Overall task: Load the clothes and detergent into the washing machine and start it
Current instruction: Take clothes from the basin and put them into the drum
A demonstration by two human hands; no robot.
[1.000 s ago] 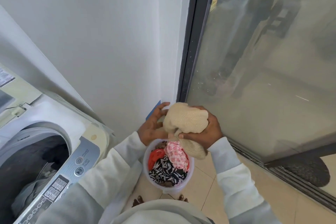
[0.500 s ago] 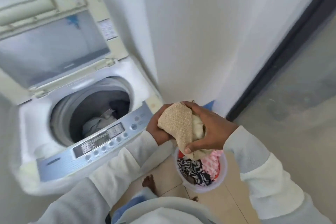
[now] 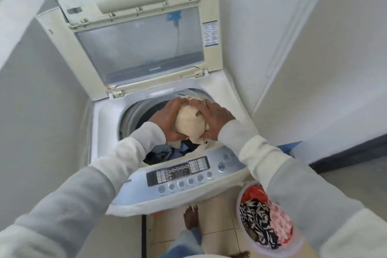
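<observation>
The washing machine point(image 3: 109, 123) fills the middle of the frame, its lid point(image 3: 138, 42) standing open at the top. Dark and blue clothes point(image 3: 167, 151) lie in the drum. At lower right, your bucket point(image 3: 270, 252) holds patterned laundry. Centre frame, over the drum opening, your left hand point(image 3: 165, 119) and right hand point(image 3: 215, 121) together clasp a balled beige cloth point(image 3: 189, 121), fingers curled round it.
</observation>
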